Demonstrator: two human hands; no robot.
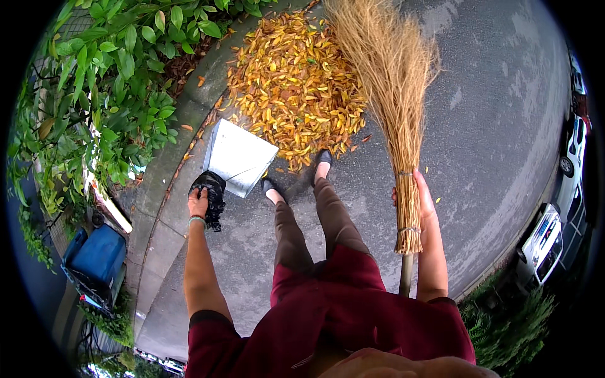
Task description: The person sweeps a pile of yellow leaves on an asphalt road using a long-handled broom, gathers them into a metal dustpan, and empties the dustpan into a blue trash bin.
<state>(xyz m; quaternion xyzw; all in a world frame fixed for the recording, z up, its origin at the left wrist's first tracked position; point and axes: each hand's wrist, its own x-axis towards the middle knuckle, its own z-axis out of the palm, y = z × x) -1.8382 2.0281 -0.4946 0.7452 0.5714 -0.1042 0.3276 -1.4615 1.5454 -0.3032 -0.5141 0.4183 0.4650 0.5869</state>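
Note:
My left hand (198, 203) is closed on a crumpled black plastic bag (214, 192). A pale metal dustpan (241, 154) is right beside the bag, its wide side toward the leaves; whether my fingers also grip its handle is hidden by the bag. My right hand (425, 196) is wrapped round the bound neck of a large straw broom (408, 145). The broom's bristles fan out away from me, along the right side of a heap of yellow and brown leaves (293, 82). Its wooden stick (406, 274) points back toward my body.
A kerb (170, 189) curves along the left, with a leafy green shrub (120, 69) hanging over it. Farther left stands a blue bin (97, 252). Parked white cars (542, 246) line the far right of the grey road (491, 126). My feet are at the heap's near edge.

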